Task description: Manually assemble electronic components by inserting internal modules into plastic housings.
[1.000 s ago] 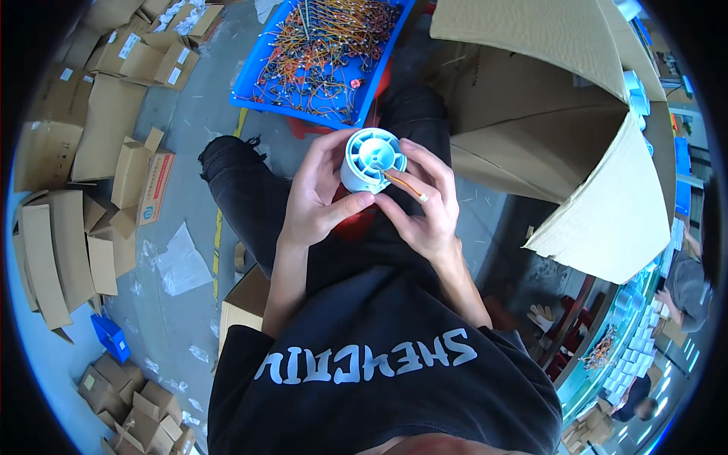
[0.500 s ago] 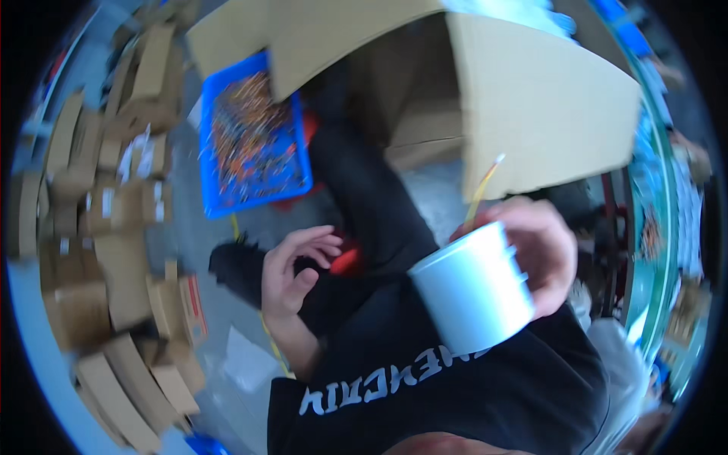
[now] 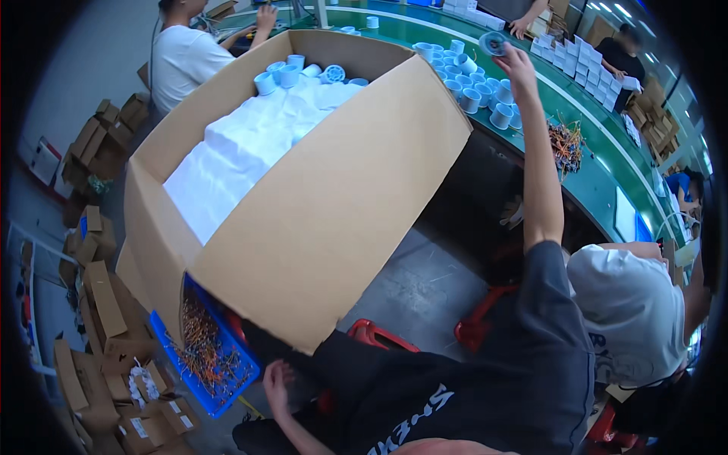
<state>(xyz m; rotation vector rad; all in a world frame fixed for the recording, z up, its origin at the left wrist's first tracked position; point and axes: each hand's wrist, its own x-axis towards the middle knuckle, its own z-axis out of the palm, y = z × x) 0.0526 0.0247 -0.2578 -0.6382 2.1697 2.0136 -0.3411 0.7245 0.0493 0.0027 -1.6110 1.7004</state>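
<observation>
My right arm reaches far out to the right over the green bench. The fingers of my right hand (image 3: 517, 64) are closed on the edge of a pale blue plastic cup (image 3: 493, 43), whose round mouth and dark inside show. It is above a group of similar pale blue cups (image 3: 471, 98) standing on the bench. Low at the left, my left hand (image 3: 278, 381) is empty, its fingers loosely bent and apart. It is nearest a blue tray (image 3: 246, 373) filled with short orange and dark wires (image 3: 203, 341).
A large open carton (image 3: 334, 197) stands before me, holding white sheeting (image 3: 243, 144) and several pale blue cups (image 3: 288, 74). A wire pile (image 3: 566, 145) and stacked white boxes (image 3: 584, 64) lie along the green bench (image 3: 607, 186). Red stools (image 3: 383, 334) stand below; people work nearby.
My view has swung up toward the bench. My right hand has carried the cup from near my chest out over the bench. My left hand stays low and empty.
</observation>
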